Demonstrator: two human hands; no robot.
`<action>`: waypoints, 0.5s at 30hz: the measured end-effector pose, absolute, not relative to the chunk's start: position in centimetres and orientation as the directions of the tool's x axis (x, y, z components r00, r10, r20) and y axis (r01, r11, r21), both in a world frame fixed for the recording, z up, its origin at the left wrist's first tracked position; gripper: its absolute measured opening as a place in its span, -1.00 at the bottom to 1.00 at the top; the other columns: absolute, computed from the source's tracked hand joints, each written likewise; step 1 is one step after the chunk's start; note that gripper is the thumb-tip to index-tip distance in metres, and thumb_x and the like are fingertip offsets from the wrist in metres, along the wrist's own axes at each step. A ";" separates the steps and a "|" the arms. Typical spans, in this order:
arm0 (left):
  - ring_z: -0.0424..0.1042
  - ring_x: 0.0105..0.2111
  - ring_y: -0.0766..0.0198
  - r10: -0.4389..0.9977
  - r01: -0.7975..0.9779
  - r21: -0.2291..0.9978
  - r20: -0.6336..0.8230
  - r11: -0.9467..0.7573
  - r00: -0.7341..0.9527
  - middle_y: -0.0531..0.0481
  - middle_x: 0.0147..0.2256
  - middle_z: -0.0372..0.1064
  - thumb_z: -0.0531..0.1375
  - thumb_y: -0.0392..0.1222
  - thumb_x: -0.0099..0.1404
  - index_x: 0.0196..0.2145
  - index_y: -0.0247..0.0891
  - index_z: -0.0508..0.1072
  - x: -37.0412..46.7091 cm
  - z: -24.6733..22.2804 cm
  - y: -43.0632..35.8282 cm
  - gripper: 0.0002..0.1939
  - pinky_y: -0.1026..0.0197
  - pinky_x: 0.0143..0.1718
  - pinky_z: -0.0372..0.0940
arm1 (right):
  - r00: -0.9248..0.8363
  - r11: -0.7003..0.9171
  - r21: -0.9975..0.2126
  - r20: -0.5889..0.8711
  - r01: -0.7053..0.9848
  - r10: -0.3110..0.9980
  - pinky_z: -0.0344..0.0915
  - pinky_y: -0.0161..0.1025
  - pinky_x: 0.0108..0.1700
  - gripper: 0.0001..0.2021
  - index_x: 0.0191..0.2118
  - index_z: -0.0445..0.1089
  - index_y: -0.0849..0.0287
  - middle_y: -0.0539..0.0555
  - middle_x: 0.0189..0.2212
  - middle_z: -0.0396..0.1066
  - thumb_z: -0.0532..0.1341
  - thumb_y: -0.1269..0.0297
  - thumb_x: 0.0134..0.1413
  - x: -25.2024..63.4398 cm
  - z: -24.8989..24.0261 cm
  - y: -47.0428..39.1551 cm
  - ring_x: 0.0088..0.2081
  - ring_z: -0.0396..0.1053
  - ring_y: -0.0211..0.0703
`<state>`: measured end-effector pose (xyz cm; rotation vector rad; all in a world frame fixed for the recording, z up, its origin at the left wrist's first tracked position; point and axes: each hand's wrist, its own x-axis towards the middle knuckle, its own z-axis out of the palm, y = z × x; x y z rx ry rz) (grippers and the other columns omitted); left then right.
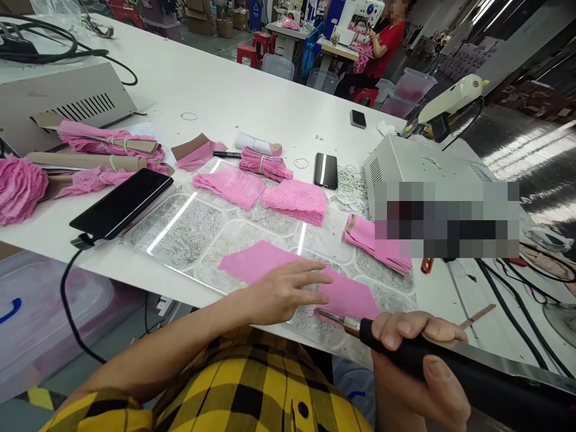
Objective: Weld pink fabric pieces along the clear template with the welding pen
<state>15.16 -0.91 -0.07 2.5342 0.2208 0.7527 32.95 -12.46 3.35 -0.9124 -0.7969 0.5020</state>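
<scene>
A flat piece of pink fabric (265, 259) lies on a patterned clear mat (202, 264) at the table's front edge. My left hand (288, 291) rests on its middle, palm down and fingers stretched out. In my right hand (418, 354) is a black-handled tool (396, 342) with a slim metal tip, its fingers wrapped around the handle. That tip touches or hovers just over the fabric's near edge; which one I cannot tell. Behind the piece sit two folded stacks of pink lace (294, 201) (231, 185). Another pink fabric stack (375, 240) lies to the right.
A large phone (123, 204) with a cable lies at left, near tied pink bundles (112, 144). Grey vented boxes stand at left (67, 96) and right (414, 162). A smaller phone (326, 170) and white elastic loops (351, 189) lie behind the mat. A person sews farther back.
</scene>
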 end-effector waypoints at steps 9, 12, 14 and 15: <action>0.31 0.14 0.21 0.396 0.020 0.589 0.517 -0.808 0.759 -0.19 0.03 0.41 -0.07 -0.45 0.35 -0.07 -0.29 0.46 10.9 2.3 0.6 -0.63 0.06 0.15 0.27 | 0.521 0.569 -0.802 0.413 -0.180 0.747 0.18 -0.23 -0.58 -0.82 -0.27 0.33 0.13 -0.04 -0.47 0.28 0.17 0.31 -0.09 32.1 4.1 -11.7 -0.60 0.19 -0.30; 0.18 0.24 0.12 0.298 0.098 0.516 0.320 -0.851 0.899 -0.16 0.13 0.33 0.02 -0.35 0.37 0.03 -0.25 0.43 8.9 1.4 0.8 -0.66 -0.08 0.28 0.06 | 0.494 0.553 -0.805 0.399 -0.216 0.773 0.20 -0.24 -0.56 -0.83 -0.26 0.32 0.13 -0.04 -0.46 0.28 0.19 0.30 -0.05 31.3 3.8 -11.6 -0.59 0.22 -0.30; 0.10 0.28 0.08 0.268 0.122 0.491 0.239 -0.863 0.933 -0.14 0.18 0.26 0.05 -0.28 0.38 0.11 -0.23 0.39 8.2 0.9 0.7 -0.63 -0.13 0.32 -0.09 | 0.479 0.544 -0.805 0.390 -0.237 0.786 0.22 -0.24 -0.54 -0.84 -0.25 0.31 0.13 -0.04 -0.45 0.28 0.20 0.29 -0.03 30.9 3.7 -11.5 -0.58 0.23 -0.30; 0.08 0.28 0.08 0.262 0.127 0.484 0.223 -0.866 0.939 -0.14 0.20 0.24 0.06 -0.26 0.39 0.13 -0.22 0.37 8.0 0.7 0.7 -0.62 -0.13 0.33 -0.13 | 0.471 0.535 -0.808 0.383 -0.246 0.795 0.23 -0.24 -0.53 -0.84 -0.25 0.30 0.13 -0.04 -0.44 0.28 0.19 0.29 -0.02 30.8 3.6 -11.5 -0.57 0.24 -0.30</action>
